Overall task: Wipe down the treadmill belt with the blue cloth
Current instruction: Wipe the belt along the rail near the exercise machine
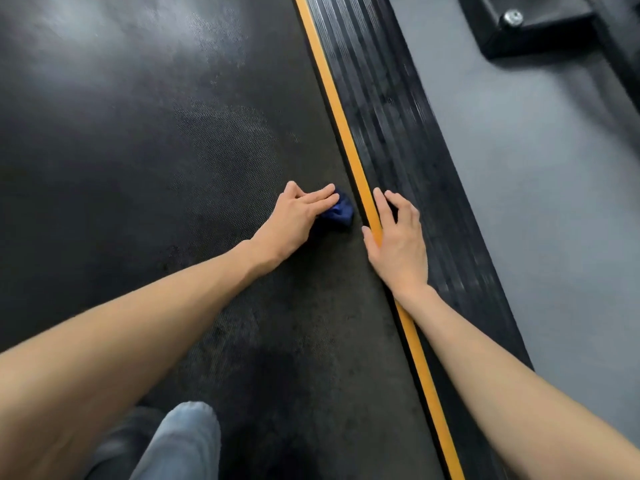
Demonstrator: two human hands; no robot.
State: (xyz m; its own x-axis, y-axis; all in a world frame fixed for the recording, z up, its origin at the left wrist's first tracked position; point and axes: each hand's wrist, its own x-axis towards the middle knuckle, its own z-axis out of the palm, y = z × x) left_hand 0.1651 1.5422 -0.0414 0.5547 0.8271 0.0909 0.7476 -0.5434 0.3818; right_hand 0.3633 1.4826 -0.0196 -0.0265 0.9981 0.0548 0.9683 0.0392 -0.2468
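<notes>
Currently pressing blue cloth [341, 213] onto treadmill belt [166, 174] under flat left hand [294, 220], just beside yellow strip [332, 95]; resting flat right hand [398, 237] on strip; with most of belt leftward, running near to far.

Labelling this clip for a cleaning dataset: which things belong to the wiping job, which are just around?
Job: crumpled dark blue cloth; black textured treadmill belt; left hand pressing the cloth.
Just around: orange edge stripe under the right hand; black ribbed side rail; grey floor; black bolted metal base.
</notes>
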